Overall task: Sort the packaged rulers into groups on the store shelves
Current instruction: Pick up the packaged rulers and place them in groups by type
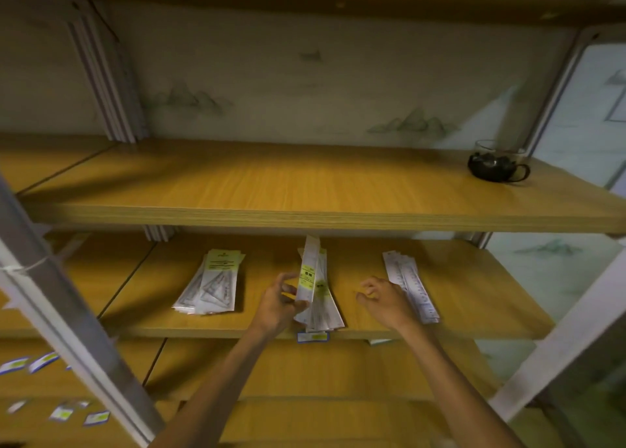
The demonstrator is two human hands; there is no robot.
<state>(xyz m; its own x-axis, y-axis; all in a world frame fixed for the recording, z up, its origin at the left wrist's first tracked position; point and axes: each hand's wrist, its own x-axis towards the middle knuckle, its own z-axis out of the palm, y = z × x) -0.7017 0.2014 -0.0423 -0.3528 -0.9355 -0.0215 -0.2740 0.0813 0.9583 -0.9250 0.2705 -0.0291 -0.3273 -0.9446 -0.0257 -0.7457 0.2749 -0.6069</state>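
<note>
Middle shelf, three ruler piles, one pack in hand.
I see my left hand (279, 303) pinching a packaged ruler (309, 271) upright over the middle pile (321, 307); right hand (384, 300) loosely curled, empty, beside the right pile (411, 285); set-square pile (211, 286) left; glass cup (496, 165) on the upper shelf (305, 190).
</note>
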